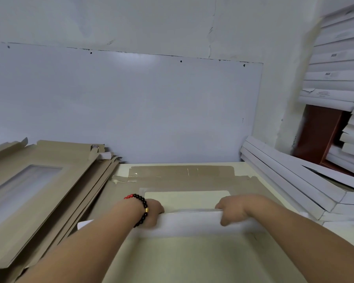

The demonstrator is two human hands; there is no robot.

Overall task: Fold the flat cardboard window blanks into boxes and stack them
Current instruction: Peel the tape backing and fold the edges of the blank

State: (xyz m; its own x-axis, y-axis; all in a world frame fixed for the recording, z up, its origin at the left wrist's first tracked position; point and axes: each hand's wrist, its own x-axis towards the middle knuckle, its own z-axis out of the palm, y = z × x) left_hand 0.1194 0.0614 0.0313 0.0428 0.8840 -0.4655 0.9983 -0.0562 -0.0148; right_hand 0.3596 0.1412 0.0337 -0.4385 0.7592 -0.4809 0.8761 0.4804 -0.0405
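- Cardboard blank [192,180] lies flat on the pale table [241,165], right in the middle of the head view, its window cut-out [186,199] facing up and a strip of clear tape [180,171] shining along its far flap.
- Near panel [192,223] of that blank is raised, white face towards the camera, standing up across the sheet.
- Left hand [151,211] grips the panel's left end, fingers curled over its top edge; a dark bead bracelet [142,209] with a few red beads sits on that wrist.
- Right hand [231,209] clamps the panel's right end, thumb on the near face, fingers wrapped over the far side.
- Off to the left, a pile of flat brown blanks [45,193] leans at a tilt, the top one showing its window.
- On the right, white folded boxes [290,180] lie stacked beside the table, with more of them piled high [335,64] against the wall [131,99].
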